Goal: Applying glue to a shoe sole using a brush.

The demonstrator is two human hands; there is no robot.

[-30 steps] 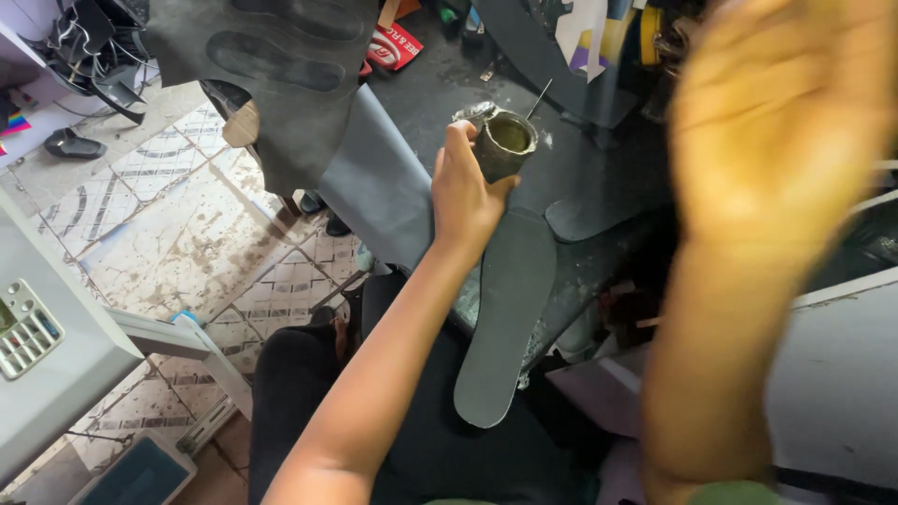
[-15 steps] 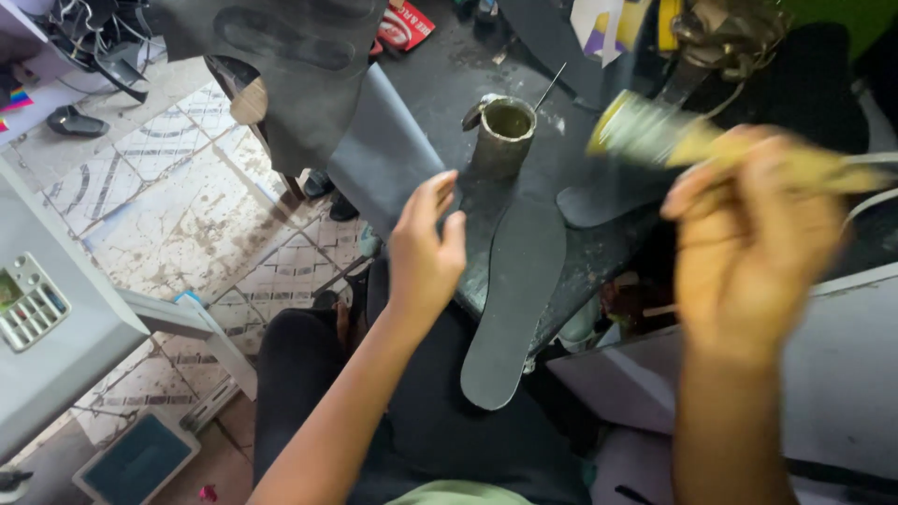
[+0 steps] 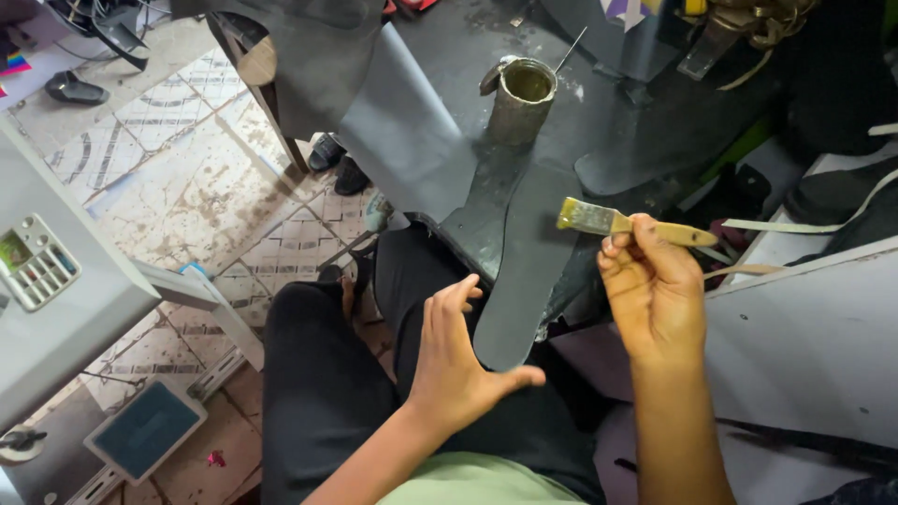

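A dark grey shoe sole [image 3: 526,262] lies along the edge of a black, stained workbench [image 3: 449,56], its heel end hanging toward my lap. My left hand [image 3: 458,360] is open, fingers spread, with the thumb just under the sole's near end. My right hand [image 3: 653,285] grips a small flat brush [image 3: 617,223] by its wooden handle, bristles pointing left over the sole. A dirty metal can [image 3: 520,98] stands upright on the bench beyond the sole.
Grey sheet material [image 3: 398,131] drapes over the bench's left side. A second dark sole [image 3: 645,159] lies to the right of the can. A grey machine with a keypad [image 3: 42,271] stands at left on the patterned tile floor. A white surface [image 3: 804,346] is at right.
My left hand let go of the can and dropped back to the sole's near end. My right hand came down holding the brush and now hovers over the sole.
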